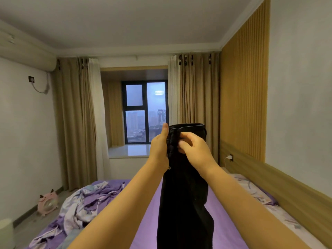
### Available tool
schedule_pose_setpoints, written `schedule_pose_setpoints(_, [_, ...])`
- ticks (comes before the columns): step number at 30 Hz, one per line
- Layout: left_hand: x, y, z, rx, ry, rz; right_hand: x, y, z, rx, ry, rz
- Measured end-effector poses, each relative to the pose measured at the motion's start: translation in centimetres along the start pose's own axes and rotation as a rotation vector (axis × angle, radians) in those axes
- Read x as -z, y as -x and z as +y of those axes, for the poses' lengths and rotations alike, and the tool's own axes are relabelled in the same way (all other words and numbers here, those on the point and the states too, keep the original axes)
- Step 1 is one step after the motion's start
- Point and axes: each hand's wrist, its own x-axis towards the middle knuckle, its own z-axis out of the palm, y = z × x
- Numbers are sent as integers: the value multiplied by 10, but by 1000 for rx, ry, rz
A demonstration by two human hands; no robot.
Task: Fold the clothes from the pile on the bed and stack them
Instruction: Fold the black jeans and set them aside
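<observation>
Both hands raised above the purple bed (152,218), left hand (159,146) and right hand (195,147) gripping the waistband of hanging black trousers (185,203), rumpled clothes pile (84,200) at left

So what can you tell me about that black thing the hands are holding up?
It is a black garment, probably trousers, of thick, soft-looking cloth. It hangs upright in the air above the purple bed, its folded or banded top edge level with the window behind. The left hand holds its upper left side, thumb pointing up, and the right hand pinches the bunched cloth near the top. The lower part drops out of view, so its full length cannot be seen.
</observation>
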Motion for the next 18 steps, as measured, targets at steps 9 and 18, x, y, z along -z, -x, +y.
schedule_pose_setpoints(9, [30,-5,-1,-64,-107,3,2,5,37,214,222,168])
schedule_pose_setpoints(18, [59,-4,35,-43,30,67,22,14,81,-164,-258,-282])
